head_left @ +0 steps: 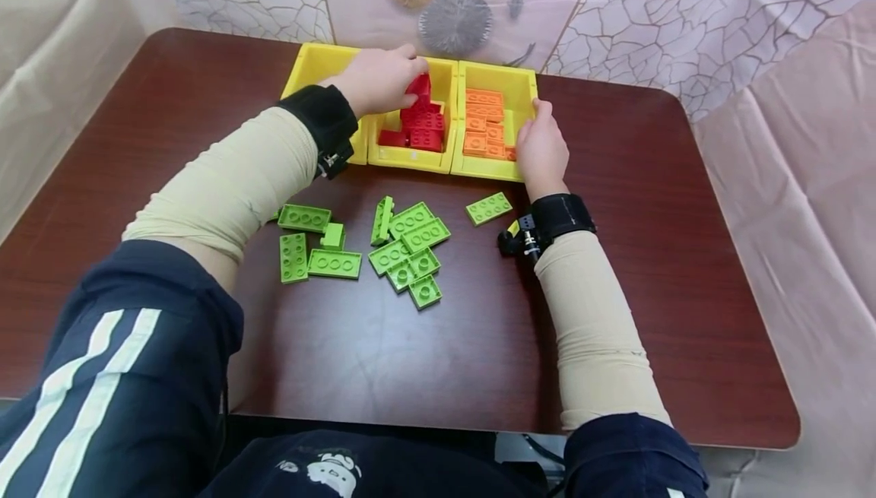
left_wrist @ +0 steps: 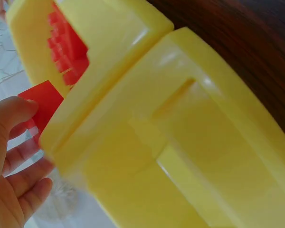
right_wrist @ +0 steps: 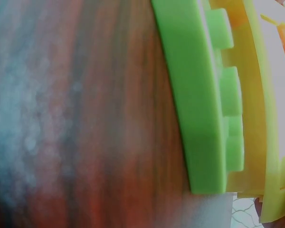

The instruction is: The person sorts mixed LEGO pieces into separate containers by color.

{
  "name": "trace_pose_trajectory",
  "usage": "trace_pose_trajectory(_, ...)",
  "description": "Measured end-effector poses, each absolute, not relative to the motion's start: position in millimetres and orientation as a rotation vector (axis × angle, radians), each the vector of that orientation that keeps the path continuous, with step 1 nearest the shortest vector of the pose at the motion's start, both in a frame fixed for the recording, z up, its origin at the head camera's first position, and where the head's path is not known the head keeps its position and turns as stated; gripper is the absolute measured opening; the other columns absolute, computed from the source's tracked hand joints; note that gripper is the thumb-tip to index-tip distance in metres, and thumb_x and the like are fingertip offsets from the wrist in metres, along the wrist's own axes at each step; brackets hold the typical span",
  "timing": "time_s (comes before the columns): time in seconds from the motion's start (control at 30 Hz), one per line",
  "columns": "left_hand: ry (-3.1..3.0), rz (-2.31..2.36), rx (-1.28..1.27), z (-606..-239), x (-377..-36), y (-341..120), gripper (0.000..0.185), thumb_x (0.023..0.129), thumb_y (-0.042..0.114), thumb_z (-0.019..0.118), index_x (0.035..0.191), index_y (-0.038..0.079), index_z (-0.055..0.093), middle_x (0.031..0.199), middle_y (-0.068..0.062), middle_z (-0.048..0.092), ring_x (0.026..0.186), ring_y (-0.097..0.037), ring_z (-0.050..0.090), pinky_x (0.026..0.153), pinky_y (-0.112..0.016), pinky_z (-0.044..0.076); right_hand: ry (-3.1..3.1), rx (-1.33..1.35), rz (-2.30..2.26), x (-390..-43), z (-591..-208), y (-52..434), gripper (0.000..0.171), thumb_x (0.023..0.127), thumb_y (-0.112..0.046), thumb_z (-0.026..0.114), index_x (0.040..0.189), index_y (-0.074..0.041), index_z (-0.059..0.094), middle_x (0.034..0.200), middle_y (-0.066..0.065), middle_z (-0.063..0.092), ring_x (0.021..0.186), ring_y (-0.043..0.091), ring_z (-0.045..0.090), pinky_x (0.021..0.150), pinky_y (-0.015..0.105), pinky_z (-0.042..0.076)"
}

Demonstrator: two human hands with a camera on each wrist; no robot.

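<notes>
Many green bricks (head_left: 404, 243) lie scattered on the dark brown table (head_left: 650, 270), one (head_left: 489, 208) apart from the others. Orange bricks (head_left: 484, 122) fill the right yellow bin. A pale cracked-pattern cloth (head_left: 718, 19) hangs behind.

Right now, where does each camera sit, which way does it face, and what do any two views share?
Head: looks down and forward at the table, bins and green bricks; both forearms and hands show.
Left wrist: close by the yellow bins, looks along them at a red brick; left hand shows.
Right wrist: low on the table, looks at a green brick; no hand shows.
Shared: head and left wrist both show the red bricks.
</notes>
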State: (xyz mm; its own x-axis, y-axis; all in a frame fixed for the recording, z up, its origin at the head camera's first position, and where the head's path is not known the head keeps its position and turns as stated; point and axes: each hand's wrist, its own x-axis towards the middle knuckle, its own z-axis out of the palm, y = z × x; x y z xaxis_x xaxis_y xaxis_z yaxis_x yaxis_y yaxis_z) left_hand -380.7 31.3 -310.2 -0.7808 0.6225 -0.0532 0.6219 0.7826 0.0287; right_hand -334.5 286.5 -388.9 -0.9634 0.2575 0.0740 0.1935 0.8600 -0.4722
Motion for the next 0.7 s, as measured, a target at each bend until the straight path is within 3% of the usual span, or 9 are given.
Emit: trace_pose_trajectory(0.7, 2.816, 0.021, 0.987, -334, -394, 61, 0.035, 0.095, 0.024, 0.050, 0.124, 0.004, 0.049, 0.112, -0.016, 0.046, 0.096, -0.033, 0.054, 0.085, -0.047, 0.044, -2.907, -0.354, 0.701, -335, -389, 288, 0.045, 0.100, -0.027, 0.030, 0.145, -0.019, 0.026, 0.131, 0.008, 0.051, 0.104, 0.028, 0.056, 0.084, 0.044, 0.044)
